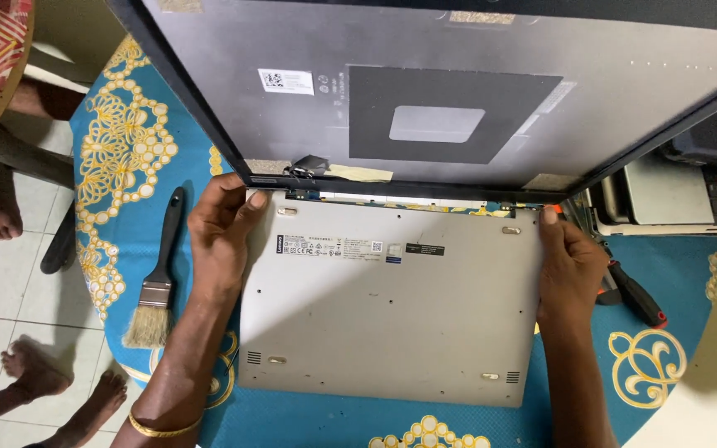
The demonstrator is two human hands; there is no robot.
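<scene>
Both hands are on the silver-grey laptop base [392,307], which lies underside up in the middle of the round table under its blue cloth with gold and white flower patterns [118,158]. The left hand [224,241] clamps the base's left edge up near the hinge, thumb on top and fingers curled around the side. The right hand [570,265] grips the right edge the same way, fingers wrapped closed on the metal. The grey screen lid with its dark frame [458,91] is swung open and fills the top of the view (its hinge cable and tape show just above the left thumb). A black-handled paintbrush with pale bristles [158,278] lies on the cloth left of the left forearm. A black and red tool [636,294] rests just right of the right hand. Bare feet [60,386] stand on the tiled floor at lower left.
</scene>
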